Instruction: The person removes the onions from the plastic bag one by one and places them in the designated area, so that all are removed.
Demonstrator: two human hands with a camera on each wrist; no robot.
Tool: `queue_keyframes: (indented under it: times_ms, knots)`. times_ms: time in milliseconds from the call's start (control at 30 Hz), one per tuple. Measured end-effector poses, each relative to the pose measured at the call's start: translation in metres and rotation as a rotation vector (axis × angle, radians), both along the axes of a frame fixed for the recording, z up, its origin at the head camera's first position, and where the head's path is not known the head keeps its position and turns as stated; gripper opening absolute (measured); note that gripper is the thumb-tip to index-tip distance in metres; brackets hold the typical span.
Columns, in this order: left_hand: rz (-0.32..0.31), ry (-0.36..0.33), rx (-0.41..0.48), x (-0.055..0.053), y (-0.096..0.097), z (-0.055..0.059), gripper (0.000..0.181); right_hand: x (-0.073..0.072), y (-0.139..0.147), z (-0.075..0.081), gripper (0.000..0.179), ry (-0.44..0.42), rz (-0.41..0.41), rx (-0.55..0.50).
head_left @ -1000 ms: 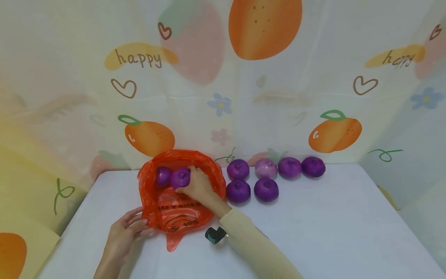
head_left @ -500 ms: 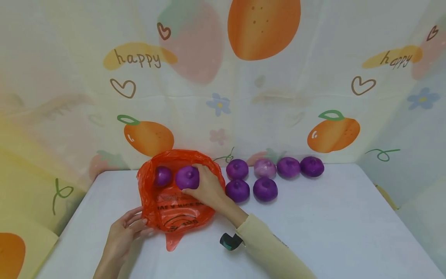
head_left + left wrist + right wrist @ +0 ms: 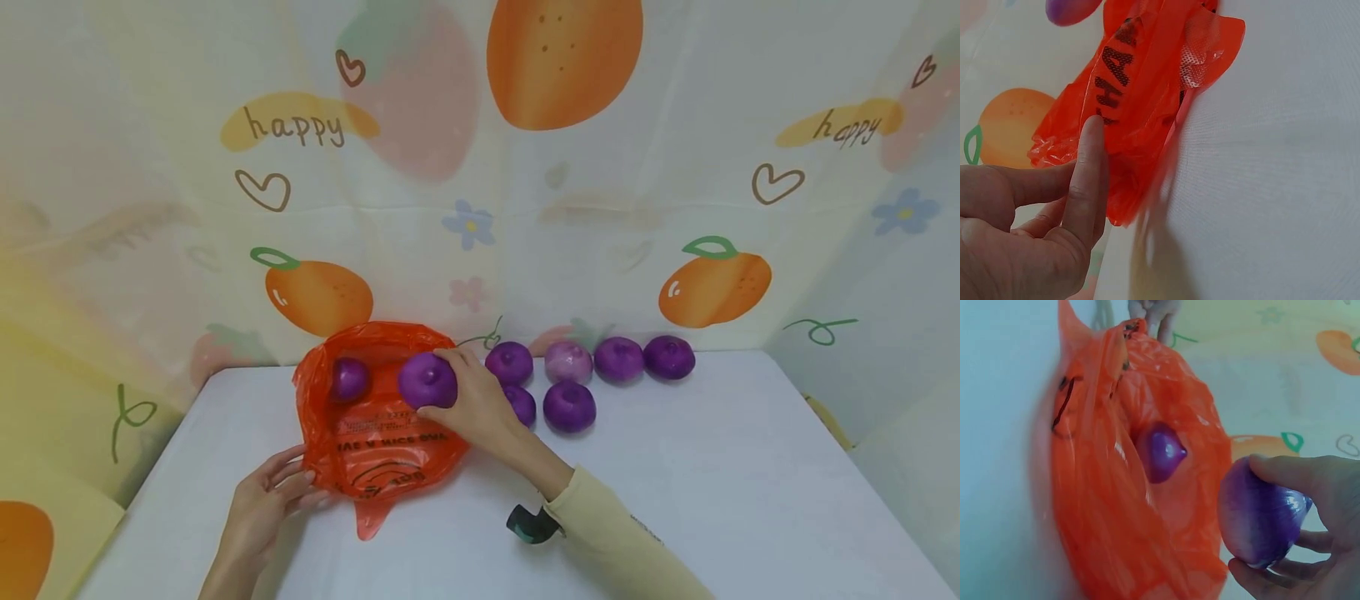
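Note:
An orange-red plastic bag (image 3: 397, 475) lies with its mouth open on the left of the table, one purple onion (image 3: 349, 379) inside it. My right hand (image 3: 483, 408) grips another purple onion (image 3: 427, 381) between thumb and fingers, at the right side of the bag's mouth. In the right wrist view this held onion (image 3: 1260, 515) hangs just beyond the bag's rim (image 3: 1219, 462). At the bag's lower left edge is my left hand (image 3: 262, 508). Its fingers (image 3: 1085, 181) are fairly straight and touch the bag's outside in the left wrist view.
Several more purple onions stand in two rows right of the bag, such as a paler one (image 3: 568, 362) and a front one (image 3: 570, 407). My right hand partly covers another (image 3: 522, 406). A fruit-printed curtain (image 3: 555, 250) rises behind the white table (image 3: 712, 483).
My right hand has moved right with its onion, from beside the onion inside the bag to the bag's right rim. The left hand has stayed at the bag's edge.

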State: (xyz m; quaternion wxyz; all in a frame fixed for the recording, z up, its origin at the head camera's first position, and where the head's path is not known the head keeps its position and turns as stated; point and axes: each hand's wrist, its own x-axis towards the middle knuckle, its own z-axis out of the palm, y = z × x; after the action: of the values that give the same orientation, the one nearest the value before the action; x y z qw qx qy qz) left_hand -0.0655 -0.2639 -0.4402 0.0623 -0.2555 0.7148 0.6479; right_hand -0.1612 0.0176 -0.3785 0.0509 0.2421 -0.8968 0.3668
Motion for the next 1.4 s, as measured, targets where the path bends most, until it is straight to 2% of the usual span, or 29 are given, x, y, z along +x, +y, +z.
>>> queue_keyframes:
  times_ms: [233, 433, 567, 733, 867, 1067, 1400]
  knots:
    - [0.006, 0.038, 0.029, 0.003, -0.001, 0.001, 0.056, 0.001, 0.03, -0.002, 0.072, 0.013, -0.013, -0.089]
    - [0.015, 0.035, 0.032, 0.003, -0.001, 0.001, 0.059, 0.001, 0.06, -0.004, 0.072, 0.016, -0.069, -0.076]
    - [0.017, 0.028, 0.023, 0.003, -0.002, 0.001, 0.058, -0.001, 0.083, -0.006, 0.072, 0.07, -0.097, -0.062]
    - [0.015, 0.027, 0.016, 0.004, -0.002, 0.002, 0.057, -0.004, 0.114, -0.008, 0.071, 0.13, -0.126, -0.101]
    - [0.014, 0.033, 0.01, 0.004, -0.003, 0.002, 0.057, -0.003, 0.136, -0.007, 0.073, 0.111, -0.159, -0.121]
    - [0.008, 0.044, 0.021, 0.003, -0.004, 0.001, 0.057, -0.003, 0.168, -0.01, 0.073, 0.099, -0.239, -0.077]
    - [-0.005, 0.048, 0.036, 0.003, -0.005, 0.0, 0.057, 0.005, 0.206, -0.031, 0.072, 0.071, -0.356, -0.046]
